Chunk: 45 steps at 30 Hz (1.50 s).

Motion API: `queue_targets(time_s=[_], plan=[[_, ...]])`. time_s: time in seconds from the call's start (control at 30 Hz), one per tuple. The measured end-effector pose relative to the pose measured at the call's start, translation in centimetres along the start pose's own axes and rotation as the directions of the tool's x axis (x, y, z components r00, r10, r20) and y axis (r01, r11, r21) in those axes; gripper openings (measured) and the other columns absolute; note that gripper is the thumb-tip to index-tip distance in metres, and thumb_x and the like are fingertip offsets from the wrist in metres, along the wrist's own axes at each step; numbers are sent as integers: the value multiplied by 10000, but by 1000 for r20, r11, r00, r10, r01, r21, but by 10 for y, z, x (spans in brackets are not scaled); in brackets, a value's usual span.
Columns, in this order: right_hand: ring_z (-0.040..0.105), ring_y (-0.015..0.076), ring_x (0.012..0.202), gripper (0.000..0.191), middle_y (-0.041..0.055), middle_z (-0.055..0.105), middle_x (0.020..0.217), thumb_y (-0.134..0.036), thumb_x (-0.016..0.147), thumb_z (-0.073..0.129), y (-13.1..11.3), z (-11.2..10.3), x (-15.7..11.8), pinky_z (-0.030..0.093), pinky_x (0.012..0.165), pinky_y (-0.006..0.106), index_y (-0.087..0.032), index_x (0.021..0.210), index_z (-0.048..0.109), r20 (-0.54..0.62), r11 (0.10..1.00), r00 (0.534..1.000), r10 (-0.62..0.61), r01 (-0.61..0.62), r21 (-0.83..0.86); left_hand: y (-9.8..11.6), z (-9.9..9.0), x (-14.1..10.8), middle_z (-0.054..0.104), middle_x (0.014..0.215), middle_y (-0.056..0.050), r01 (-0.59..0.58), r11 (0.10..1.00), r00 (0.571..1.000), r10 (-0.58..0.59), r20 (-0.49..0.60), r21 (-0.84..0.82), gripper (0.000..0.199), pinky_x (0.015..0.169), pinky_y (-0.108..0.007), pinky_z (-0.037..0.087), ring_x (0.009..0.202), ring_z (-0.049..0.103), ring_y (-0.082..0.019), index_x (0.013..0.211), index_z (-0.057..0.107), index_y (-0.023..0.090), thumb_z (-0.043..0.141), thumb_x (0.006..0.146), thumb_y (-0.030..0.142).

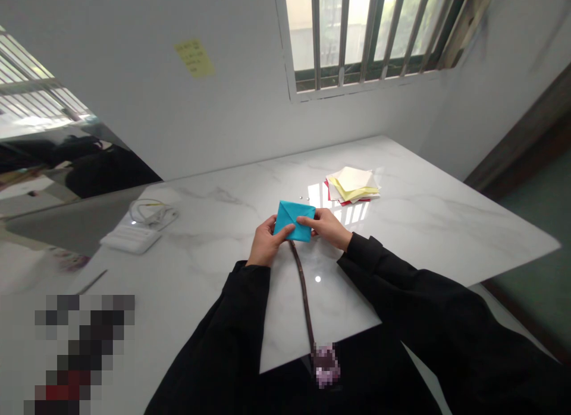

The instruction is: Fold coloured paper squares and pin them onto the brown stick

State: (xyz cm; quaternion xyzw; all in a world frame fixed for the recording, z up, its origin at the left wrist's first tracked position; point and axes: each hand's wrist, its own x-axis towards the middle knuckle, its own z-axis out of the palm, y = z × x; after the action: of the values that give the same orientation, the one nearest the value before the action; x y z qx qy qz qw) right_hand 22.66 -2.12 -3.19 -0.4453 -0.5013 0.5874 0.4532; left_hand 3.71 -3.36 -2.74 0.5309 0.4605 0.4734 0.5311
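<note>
A bright blue piece of folded paper (292,216), with crease lines meeting on its face, is held up above the marble-patterned table. My left hand (268,239) grips its left lower corner, thumb on the front and fingers behind. On the right edge, my right hand (329,226) pinches it with the thumb across the front. Most fingers of both hands are hidden behind the paper. A thin dark brown strip (303,284), like a cord or twig, runs from below the paper toward my body. Two tiny shiny bits (304,198) lie just beyond the paper.
A stack of cream, yellow and red papers (353,184) lies at the back right of the table (214,225). On the left are a white box-like object (131,239), a coiled cable (156,213) and a thin dark stick (93,280). A wall and barred window (357,40) stand behind.
</note>
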Motion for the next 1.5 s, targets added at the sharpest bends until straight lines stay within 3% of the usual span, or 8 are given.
queue_targets(time_s=[0.5,1.33,1.43,1.5], plan=[[534,113,559,378,-10,600,633,-508,794,803,4,1,2,448,519,236,-159,780,659,15,996,997,-70,71,-62,-4,6,2,781,948,-71,22,986,995,-38,-95,-162,662,811,-344,619,817,709,-198,1072,749,129,997,557,461],[491,112,546,437,-26,533,576,-560,771,792,3,1,-1,375,508,247,-179,681,597,32,981,990,-134,137,-137,-2,7,2,786,926,-78,20,987,989,-44,-142,-161,621,810,-337,581,804,709,-206,1050,760,128,990,555,425],[526,122,579,464,-15,570,635,-627,776,780,-4,-5,-1,418,527,245,-177,788,668,52,979,985,-165,170,-115,-2,6,3,788,954,-80,11,990,989,-31,-143,-138,610,826,-334,571,826,706,-209,1046,771,131,985,556,424],[566,127,618,516,7,630,721,-687,816,716,-10,-14,2,441,538,237,-184,931,717,-13,982,983,-183,182,-57,0,3,4,784,951,-75,6,991,986,-28,-165,-130,601,820,-330,567,824,698,-204,1034,774,132,985,549,418]])
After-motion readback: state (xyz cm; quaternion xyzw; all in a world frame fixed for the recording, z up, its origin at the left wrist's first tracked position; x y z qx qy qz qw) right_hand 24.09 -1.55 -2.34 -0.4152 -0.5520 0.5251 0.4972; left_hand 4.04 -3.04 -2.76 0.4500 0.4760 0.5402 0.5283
